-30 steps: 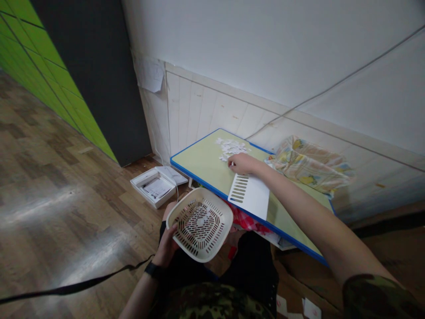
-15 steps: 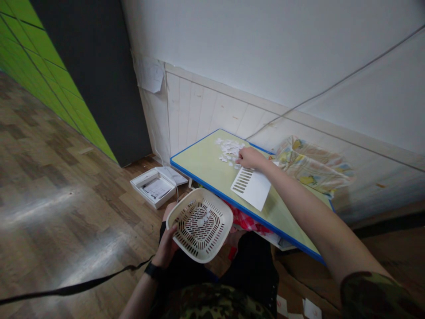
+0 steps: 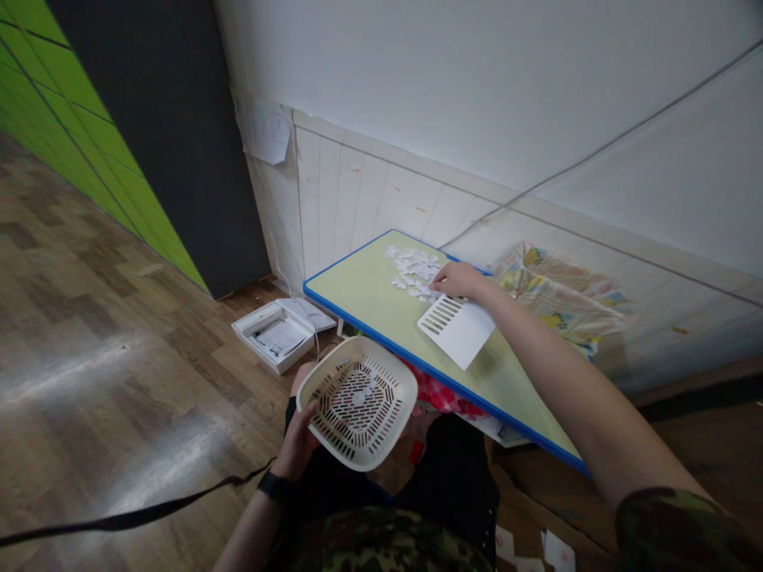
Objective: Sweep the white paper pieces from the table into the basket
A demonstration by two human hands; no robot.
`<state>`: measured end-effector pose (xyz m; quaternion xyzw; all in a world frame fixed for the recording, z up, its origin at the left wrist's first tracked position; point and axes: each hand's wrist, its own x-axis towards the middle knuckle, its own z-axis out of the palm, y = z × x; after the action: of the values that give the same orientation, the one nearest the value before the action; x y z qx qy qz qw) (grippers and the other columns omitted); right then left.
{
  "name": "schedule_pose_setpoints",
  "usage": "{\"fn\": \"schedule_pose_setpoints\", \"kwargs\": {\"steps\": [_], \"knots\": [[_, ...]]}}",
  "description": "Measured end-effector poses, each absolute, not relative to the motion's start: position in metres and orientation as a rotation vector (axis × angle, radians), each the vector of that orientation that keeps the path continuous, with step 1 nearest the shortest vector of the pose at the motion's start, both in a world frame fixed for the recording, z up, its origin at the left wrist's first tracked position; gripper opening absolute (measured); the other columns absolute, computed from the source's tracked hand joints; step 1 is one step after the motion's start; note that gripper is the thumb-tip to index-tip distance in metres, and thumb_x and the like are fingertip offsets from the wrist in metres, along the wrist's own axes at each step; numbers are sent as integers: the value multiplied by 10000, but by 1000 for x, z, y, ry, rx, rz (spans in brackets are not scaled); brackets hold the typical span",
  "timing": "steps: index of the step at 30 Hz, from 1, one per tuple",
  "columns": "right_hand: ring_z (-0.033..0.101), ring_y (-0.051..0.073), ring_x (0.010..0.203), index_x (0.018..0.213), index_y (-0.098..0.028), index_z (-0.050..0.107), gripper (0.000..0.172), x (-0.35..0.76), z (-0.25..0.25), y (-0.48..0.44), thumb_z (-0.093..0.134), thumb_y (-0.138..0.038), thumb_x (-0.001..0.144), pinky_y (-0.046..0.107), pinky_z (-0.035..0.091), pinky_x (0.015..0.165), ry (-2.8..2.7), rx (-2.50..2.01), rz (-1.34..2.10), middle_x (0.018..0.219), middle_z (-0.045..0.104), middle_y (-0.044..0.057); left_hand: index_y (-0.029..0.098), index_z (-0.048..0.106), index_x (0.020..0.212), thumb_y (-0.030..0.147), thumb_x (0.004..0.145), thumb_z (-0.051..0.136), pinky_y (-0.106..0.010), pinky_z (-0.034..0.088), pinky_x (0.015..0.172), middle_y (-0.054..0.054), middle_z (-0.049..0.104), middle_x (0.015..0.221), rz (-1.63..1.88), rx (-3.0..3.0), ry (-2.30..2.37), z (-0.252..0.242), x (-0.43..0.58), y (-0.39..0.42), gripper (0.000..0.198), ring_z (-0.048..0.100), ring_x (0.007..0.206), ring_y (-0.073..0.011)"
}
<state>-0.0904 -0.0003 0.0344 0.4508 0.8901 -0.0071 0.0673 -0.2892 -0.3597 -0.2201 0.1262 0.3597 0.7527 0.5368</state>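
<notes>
My left hand point(image 3: 300, 439) grips the left rim of a cream plastic basket point(image 3: 398, 413), tilted above my lap. A few small white pieces point(image 3: 362, 395) lie on its slotted bottom. Over the small table point(image 3: 363, 295), my right hand point(image 3: 460, 280) is low, its fingers closed together at the near right edge of a heap of white paper scraps point(image 3: 414, 264). What the fingertips pinch, if anything, is too small to tell. Just below that hand lies a white sheet with a row of slots point(image 3: 462, 338), its upper edge partly covered by the hand.
A patterned cloth-lined basket point(image 3: 560, 298) stands at the table's right end against the wall. On the floor to the left lies an open white box point(image 3: 274, 338) with papers inside. Red checked cloth point(image 3: 447, 397) shows under the table. Loose cards point(image 3: 559, 550) lie at lower right.
My right hand has shifted slightly right along the heap's edge. The slotted sheet has slid a little away from me and turned slightly. My left hand and the basket stay nearly still.
</notes>
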Motion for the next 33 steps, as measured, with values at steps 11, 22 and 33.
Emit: {"fn": "schedule_pose_setpoints", "kwargs": {"steps": [11,22,33], "knots": [[733,197,845,1023,-203,839,257,-58,23,0,754,-351,831,244,497,747,2646,1421,-65,972,821,61,290,472,1583,379,878,748,-613,486,1119,-99,689,1441,1789,271,856,-230,-291,-358,763,525,1418,-429],[739,240,995,1099,-164,825,300,-68,8,15,677,-286,868,255,503,843,2642,1398,21,1101,808,131,319,451,1593,363,892,739,-571,490,1131,-68,658,1491,1763,281,847,-222,-291,-359,759,481,1459,-404],[716,225,979,1163,-189,781,340,-62,15,12,702,-295,850,258,498,831,2647,1457,45,1122,795,102,300,560,1512,419,898,715,-619,470,1137,-73,693,1437,1713,210,893,-237,-294,-361,645,458,1465,-433]]}}
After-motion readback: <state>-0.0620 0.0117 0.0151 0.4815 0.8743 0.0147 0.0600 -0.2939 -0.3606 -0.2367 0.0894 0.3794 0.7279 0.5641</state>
